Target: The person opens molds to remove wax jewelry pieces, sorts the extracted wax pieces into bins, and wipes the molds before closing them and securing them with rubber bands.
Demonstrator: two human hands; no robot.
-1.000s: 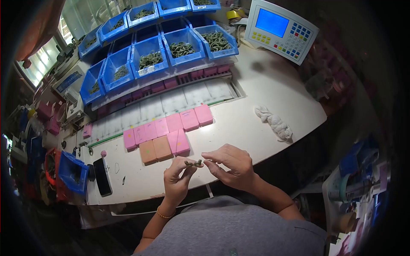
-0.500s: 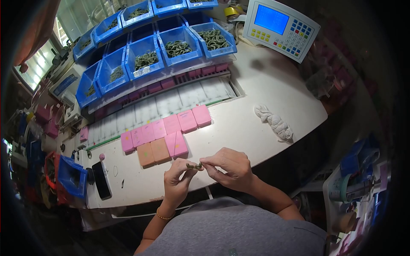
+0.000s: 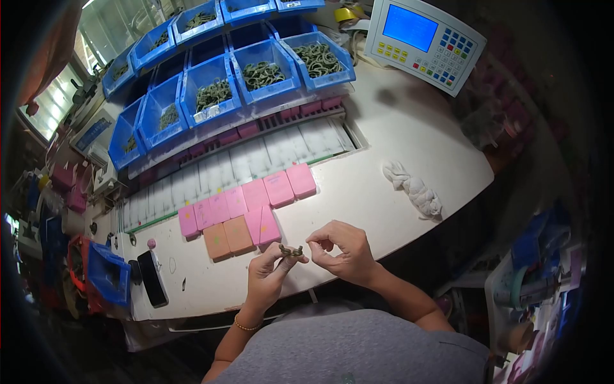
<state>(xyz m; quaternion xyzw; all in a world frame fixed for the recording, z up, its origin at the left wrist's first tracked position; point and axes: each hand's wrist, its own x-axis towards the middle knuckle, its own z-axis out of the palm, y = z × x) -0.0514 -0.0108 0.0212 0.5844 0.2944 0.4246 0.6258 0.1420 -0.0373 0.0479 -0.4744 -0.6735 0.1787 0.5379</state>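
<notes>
Near the table's front edge, my left hand (image 3: 267, 272) pinches a small dark green ring-like piece (image 3: 291, 251) between thumb and fingers. Just to its right is my right hand (image 3: 345, 249), its thumb and index fingertip brought together; whatever lies between them is too small to make out. A narrow gap separates the right fingertips from the green piece. Beyond the hands lie pink blocks (image 3: 279, 189) in a row, with two orange-brown blocks (image 3: 238, 235) and another pink block (image 3: 263, 224) in front.
Blue bins (image 3: 265, 72) with green pieces stand in tiers at the back. A keypad device with a blue screen (image 3: 410, 29) is at the back right, a crumpled white cloth (image 3: 416, 192) on the right. A phone (image 3: 152, 279) and a blue bin (image 3: 109, 274) are at the left.
My right hand has moved slightly away from the green piece, and its fingers have curled more. The green piece stays in my left hand. The view has shifted slightly.
</notes>
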